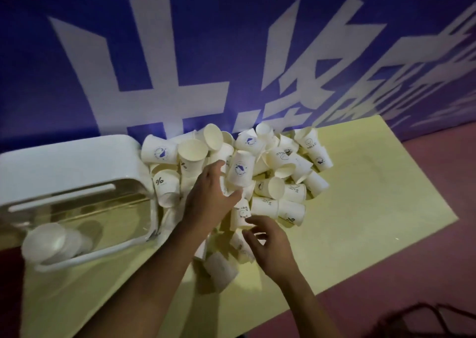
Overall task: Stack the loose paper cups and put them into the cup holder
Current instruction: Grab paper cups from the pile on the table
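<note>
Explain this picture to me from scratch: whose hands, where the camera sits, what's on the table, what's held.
No machine here: a person's two bare hands, filmed by a camera worn on their head, looking down. On the yellow table lies a pile of loose paper cups; the white cup holder beside it holds a few stacked cups. The left hand has fingers and thumb either side of a blue-logo cup; whether it grips is unclear. The right hand hovers open nearer the camera, holding nothing.

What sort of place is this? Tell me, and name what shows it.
Probably a drinks or reception station at an event or exhibition: a blue banner with white characters stands behind a yellow table, which carries a heap of loose paper cups beside a white cup holder.
</note>
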